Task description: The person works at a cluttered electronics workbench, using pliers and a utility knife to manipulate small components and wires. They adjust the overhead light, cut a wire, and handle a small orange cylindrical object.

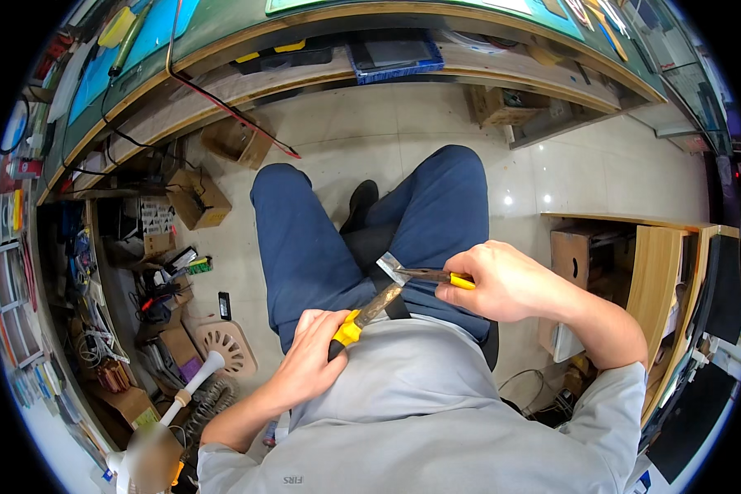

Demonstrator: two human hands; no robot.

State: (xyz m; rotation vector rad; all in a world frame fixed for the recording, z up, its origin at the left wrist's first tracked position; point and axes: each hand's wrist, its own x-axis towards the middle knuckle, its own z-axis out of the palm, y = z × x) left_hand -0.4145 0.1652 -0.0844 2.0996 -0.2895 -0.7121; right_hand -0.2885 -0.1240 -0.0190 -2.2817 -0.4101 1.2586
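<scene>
Blue trousers [436, 210] made up the lap over which the work was held, with the piece near the middle, in the air between the two hands. The right hand [506, 280] was closed around what looked like dark-nosed pliers with yellow grips, and the left hand [314, 354] was wrapped about the handle of a yellow-and-black tool [348, 331], its worn, brownish shank slanting up and away from the body. That tool seemed the heavier of the two, rigid and best held by its moulded handle, since the stained shank offered a rougher, dirtier hold. The pliers [424, 273] looked stiff and of modest weight, with their yellow grips the natural place for the fingers. Smallest was a flat silvery piece [391, 267] at the noses of the pliers, apparently gripped there, though whether the shank's tip touched it could not be told. It was probably light, thin metal, slick on its shiny face and perhaps bendable, so a firm pinch near one edge would have suited it, with bare fingers clear of its possibly sharp corners.
</scene>
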